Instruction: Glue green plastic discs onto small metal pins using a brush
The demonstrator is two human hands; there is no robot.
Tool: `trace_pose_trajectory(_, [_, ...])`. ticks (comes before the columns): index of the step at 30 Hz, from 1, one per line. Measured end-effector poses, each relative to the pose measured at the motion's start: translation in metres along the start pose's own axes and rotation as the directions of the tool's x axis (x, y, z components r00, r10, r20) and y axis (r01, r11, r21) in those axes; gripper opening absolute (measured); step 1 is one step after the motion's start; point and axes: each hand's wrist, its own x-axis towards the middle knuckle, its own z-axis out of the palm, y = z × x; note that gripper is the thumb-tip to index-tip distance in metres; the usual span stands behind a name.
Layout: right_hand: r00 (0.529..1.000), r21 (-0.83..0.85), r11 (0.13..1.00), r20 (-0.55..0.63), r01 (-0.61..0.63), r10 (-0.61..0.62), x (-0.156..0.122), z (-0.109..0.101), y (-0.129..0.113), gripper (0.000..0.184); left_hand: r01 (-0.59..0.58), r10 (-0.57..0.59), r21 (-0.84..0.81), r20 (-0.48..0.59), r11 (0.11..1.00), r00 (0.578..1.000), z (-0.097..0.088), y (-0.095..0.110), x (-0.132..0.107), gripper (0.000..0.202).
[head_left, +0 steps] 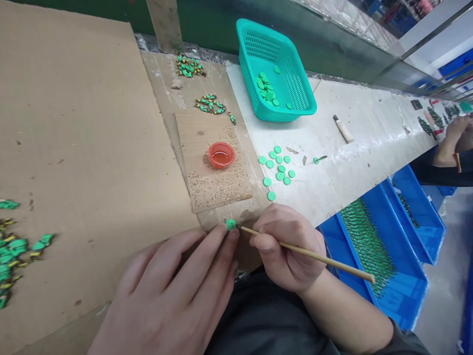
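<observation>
A long table (384, 135) stretches from nine o'clock toward three, its pale surface scuffed and catching soft, glossy light. A dark green panel (332, 61) backs it from eleven o'clock to two, with an upright board (164, 24) standing at eleven. At two o'clock, metal bars (432, 42) cross before a white wall (417, 24). Grey floor (439, 281) shows at four.

Basket (280, 115) behind loose discs (279, 159), cup (220, 165) left

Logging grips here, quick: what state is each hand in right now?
Left hand: touching a green disc; whether pinched or just steadied cannot be told.
Right hand: closed, holding a stick.
</observation>
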Motion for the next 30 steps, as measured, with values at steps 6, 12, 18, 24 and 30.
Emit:
trace_pose_trajectory(6, [0.989, -0.102, 0.995, 0.145, -0.017, 0.032, 0.005, -0.012, -0.013, 0.005, -0.014, 0.014, 0.004, -0.009, 1.000, 1.000, 0.003, 0.000, -0.003, 0.047])
trace_pose_trajectory(12, [0.959, -0.221, 0.975, 0.279, 0.020, 0.044, 0.011, -0.020, -0.027, 0.008, -0.037, 0.038, 0.014, -0.025, 0.999, 0.999, 0.002, 0.000, 0.002, 0.040])
trace_pose_trajectory(18, [0.964, -0.206, 0.979, 0.263, 0.010, 0.045, 0.006, -0.028, -0.037, 0.010, -0.077, 0.078, 0.037, -0.022, 0.996, 0.997, -0.001, 0.002, 0.012, 0.038])
trace_pose_trajectory(24, [0.994, -0.109, 0.990, 0.041, -0.092, 0.097, -0.003, -0.045, -0.038, 0.027, -0.085, 0.089, 0.062, -0.061, 0.994, 0.994, -0.003, 0.004, 0.020, 0.035])
trace_pose_trajectory(30, [0.980, -0.134, 0.971, 0.004, -0.197, 0.200, -0.017, -0.052, -0.034, 0.025, -0.096, 0.099, 0.109, -0.020, 0.989, 0.995, -0.008, 0.006, 0.029, 0.034])
